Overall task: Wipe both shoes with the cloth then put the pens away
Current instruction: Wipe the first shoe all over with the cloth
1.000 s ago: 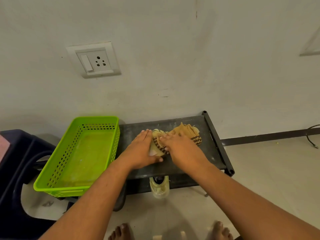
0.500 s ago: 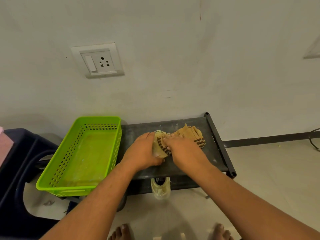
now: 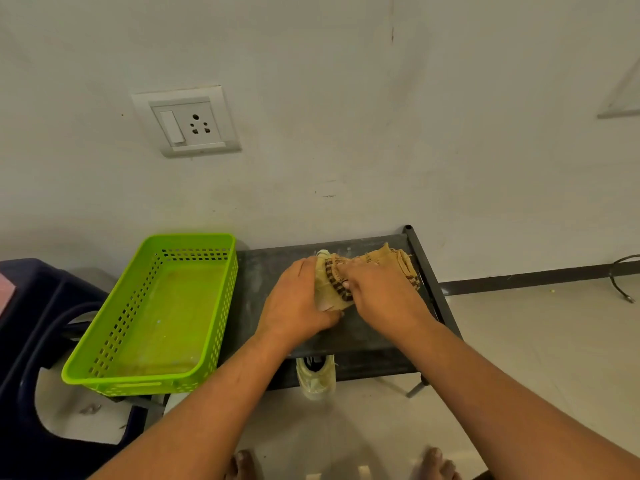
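A pale shoe point(image 3: 323, 295) lies on the top shelf of a dark metal rack point(image 3: 367, 336), mostly covered. My left hand point(image 3: 298, 303) grips its left side. A tan cloth point(image 3: 393, 265) with a dark brown striped edge is draped over the shoe, and my right hand point(image 3: 381, 292) presses the cloth down on it. A second pale shoe point(image 3: 316, 377) stands on the lower shelf, its end poking out under the front edge. No pens are in view.
A green perforated basket point(image 3: 104, 344) sits left of the rack with nothing in it. A dark blue plastic stool point(image 3: 31, 306) is at the far left. The wall with a socket point(image 3: 188, 121) is close behind. My bare feet point(image 3: 438, 462) stand on the tiled floor.
Both hands and the cloth have shifted slightly to the right over the shoe. The rack, the basket and the lower shoe have stayed in place.
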